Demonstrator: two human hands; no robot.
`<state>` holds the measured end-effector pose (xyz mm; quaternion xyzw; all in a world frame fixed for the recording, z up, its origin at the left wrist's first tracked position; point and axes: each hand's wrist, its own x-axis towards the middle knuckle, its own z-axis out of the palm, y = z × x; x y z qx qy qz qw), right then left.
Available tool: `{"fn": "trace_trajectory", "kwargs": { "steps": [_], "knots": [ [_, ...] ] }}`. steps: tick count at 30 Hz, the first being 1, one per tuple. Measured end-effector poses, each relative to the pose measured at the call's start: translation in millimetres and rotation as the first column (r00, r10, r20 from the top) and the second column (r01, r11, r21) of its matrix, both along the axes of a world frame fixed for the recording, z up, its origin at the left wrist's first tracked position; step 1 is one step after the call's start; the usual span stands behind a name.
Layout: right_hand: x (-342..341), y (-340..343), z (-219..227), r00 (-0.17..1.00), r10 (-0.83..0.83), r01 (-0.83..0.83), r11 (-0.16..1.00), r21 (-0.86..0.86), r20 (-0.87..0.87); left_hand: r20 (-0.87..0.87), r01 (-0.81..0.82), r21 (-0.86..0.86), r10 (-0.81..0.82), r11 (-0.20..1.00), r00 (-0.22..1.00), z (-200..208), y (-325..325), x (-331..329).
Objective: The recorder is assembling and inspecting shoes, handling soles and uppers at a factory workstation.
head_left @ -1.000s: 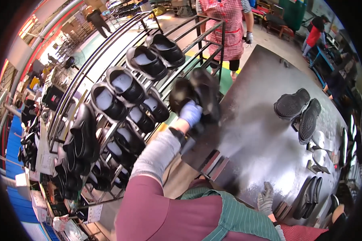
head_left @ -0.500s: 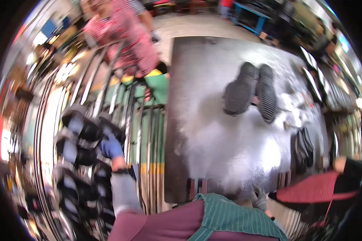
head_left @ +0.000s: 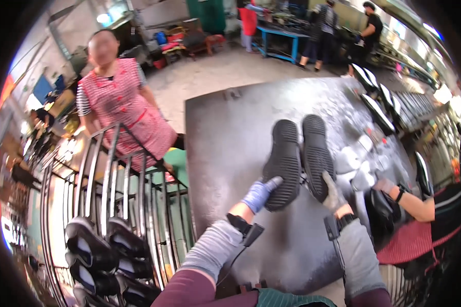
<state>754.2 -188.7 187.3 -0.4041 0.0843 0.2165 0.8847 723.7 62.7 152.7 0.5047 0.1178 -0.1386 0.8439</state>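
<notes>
Left hand [head_left: 261, 194] pinches near end of one black shoe [head_left: 284, 163], thumb over sole; other fingers hidden underneath. Right hand [head_left: 334, 193] grips near end of second black shoe [head_left: 317, 153], digit on sole, rest out of sight. Both shoes sole-up, side by side, just ahead of hands; uppers hidden, can't tell if touching the metal table [head_left: 223, 148]. Right of right hand: co-worker's hand [head_left: 385, 184], fingers blurred, grip unclear. Left of left hand: rack [head_left: 112, 189], its lower shoes cut off.
</notes>
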Motion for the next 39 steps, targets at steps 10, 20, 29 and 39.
{"fn": "trace_trajectory", "kwargs": {
  "steps": [10,20,29,39],
  "knots": [
    [-125,-27,-40,0.999,-0.005,0.006,1.000,0.026,-0.042,-0.112,0.140,0.084,-0.130,0.987,0.985,-35,30,-130],
    [-280,-78,-29,0.999,-0.012,0.002,0.977,-0.213,-0.043,-0.286,-0.019,0.083,0.042,0.996,0.957,27,6,-369],
    [-298,-101,-29,0.993,0.118,-0.122,0.945,-0.305,-0.031,-0.305,-0.300,0.096,0.315,0.949,0.899,25,-81,-490],
    [-411,-234,-68,0.730,0.681,-0.630,0.638,-0.442,-0.057,-0.199,0.107,-0.030,-0.111,0.994,0.974,-7,-102,-628]
  ]
}}
